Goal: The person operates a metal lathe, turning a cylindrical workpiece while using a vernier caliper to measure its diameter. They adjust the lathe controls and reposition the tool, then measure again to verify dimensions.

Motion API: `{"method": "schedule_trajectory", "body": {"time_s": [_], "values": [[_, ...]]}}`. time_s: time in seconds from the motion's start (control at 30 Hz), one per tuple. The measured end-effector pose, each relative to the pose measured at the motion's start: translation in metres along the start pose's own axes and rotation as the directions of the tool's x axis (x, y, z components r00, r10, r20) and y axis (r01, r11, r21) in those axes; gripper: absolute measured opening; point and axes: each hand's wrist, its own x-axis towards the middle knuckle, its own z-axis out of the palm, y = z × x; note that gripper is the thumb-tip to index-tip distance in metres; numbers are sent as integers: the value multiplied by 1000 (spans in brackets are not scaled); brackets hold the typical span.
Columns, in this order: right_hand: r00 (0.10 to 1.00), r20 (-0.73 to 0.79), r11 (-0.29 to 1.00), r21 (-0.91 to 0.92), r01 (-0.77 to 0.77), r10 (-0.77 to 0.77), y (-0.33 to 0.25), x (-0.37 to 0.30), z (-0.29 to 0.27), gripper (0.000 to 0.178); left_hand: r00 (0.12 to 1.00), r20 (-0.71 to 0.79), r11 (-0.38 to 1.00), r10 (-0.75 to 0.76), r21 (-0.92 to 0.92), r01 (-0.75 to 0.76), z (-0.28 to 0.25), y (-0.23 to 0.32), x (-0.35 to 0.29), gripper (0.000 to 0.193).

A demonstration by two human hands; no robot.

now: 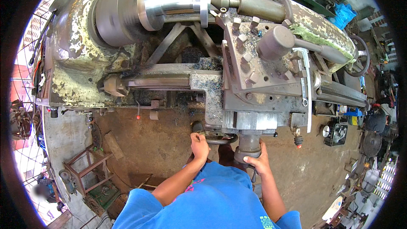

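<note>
A large metal lathe stands in front of me. My left hand (200, 145) is closed on the rim of the dark carriage handwheel (221, 140). My right hand (260, 161) wraps round the cross-slide's round crank hub (247, 150), with the thumb in front and some fingers hidden. Beyond my hands, a shiny flanged workpiece (180, 3) runs from the chuck (116, 15), whose surface looks blurred, to the tailstock centre (221, 2). The bolted toolpost (248, 55) sits beside the workpiece's right flange, and its knob-topped clamp lever (275, 42) points right.
A wrench (304, 82) and a pale straight strip (309, 106) lie along the carriage's right side. Metal chips (207, 76) litter the bed and carriage. A red-tipped lever (298, 142) hangs at right. On the floor at left stands a rusty metal frame (89, 165).
</note>
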Motion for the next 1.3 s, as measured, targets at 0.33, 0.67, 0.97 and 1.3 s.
{"method": "schedule_trajectory", "body": {"time_s": [0.33, 0.67, 0.97, 1.3], "values": [[999, 0, 999, 15, -33, 33, -5, -1, 1, 105, 998, 67, 996, 6, -88, 0, -6, 2, 3, 20], [999, -17, 999, -30, -44, 44, 0, 1, -1, 100, 997, 82, 993, 10, -115, 0, -6, 1, 5, 19], [995, 70, 997, 43, -69, 66, 3, 0, -12, 97, 996, 91, 990, -20, -138, 32, -5, 0, 5, 21], [829, -484, 941, 308, -138, 280, 102, 108, -121, 46, 941, 189, 938, -280, -154, 310, -15, 34, -10, 99]]}}
